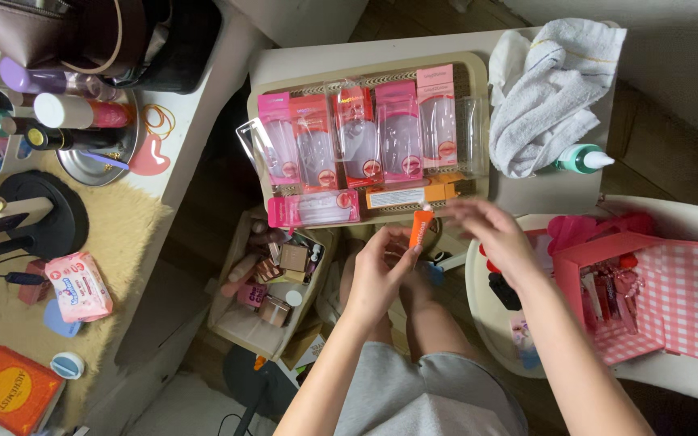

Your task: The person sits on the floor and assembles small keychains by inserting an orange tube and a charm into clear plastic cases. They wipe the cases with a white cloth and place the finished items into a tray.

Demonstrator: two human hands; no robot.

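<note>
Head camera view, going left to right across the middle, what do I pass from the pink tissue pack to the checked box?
Pink tissue pack → open box of small cosmetics → left hand holding an orange tube → right hand, blurred → pink checked gift box.

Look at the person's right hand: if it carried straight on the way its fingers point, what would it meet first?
The right hand points up-left, toward the orange tube held in the left hand. It would probably meet that tube first, though motion blur and unclear depth make this uncertain.
</note>
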